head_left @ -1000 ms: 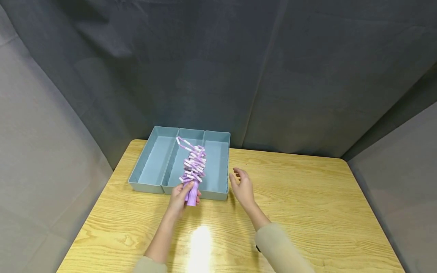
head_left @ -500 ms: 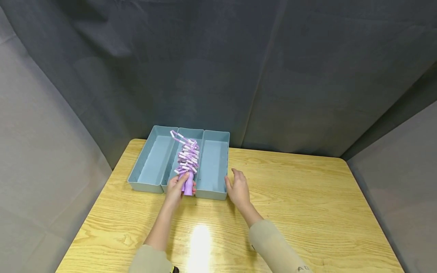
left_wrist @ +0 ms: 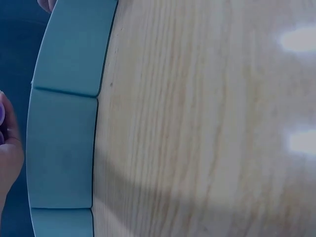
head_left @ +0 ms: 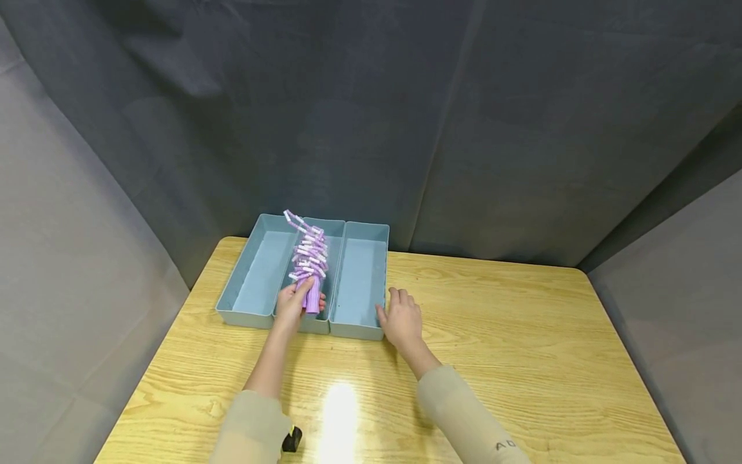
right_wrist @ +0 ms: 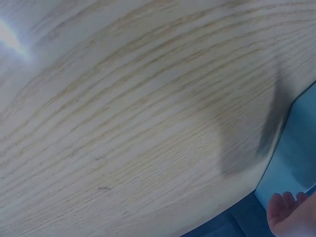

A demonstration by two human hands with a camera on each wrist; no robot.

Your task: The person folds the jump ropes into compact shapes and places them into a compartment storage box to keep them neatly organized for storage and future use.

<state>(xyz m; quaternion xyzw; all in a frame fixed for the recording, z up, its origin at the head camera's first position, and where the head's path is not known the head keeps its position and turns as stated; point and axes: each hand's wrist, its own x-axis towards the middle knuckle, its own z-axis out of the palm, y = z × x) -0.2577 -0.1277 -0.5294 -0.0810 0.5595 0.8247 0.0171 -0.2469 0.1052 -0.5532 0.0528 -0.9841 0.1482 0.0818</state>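
A jump rope (head_left: 310, 252) with purple-and-white beads and two purple handles is bunched up over the middle blue-grey bin (head_left: 315, 326). My left hand (head_left: 290, 307) grips it by the handles, thumb on top, with the beaded cord pointing away from me. In the left wrist view only part of that left hand (left_wrist: 9, 160) and the handle ends show at the left edge. My right hand (head_left: 402, 321) is at the near right corner of the right bin (head_left: 356, 331), fingers loosely extended and thumb close to the rim; contact cannot be told.
The left bin (head_left: 246, 319) stands beside the other two, all near the back left of the wooden table (head_left: 493, 348). A dark curtain (head_left: 464, 161) hangs behind the table, and grey panels stand at both sides.
My left hand has carried the jump rope forward and left, from over the dividing walls to over the middle bin. My right hand has shifted slightly left, closer to the right bin.
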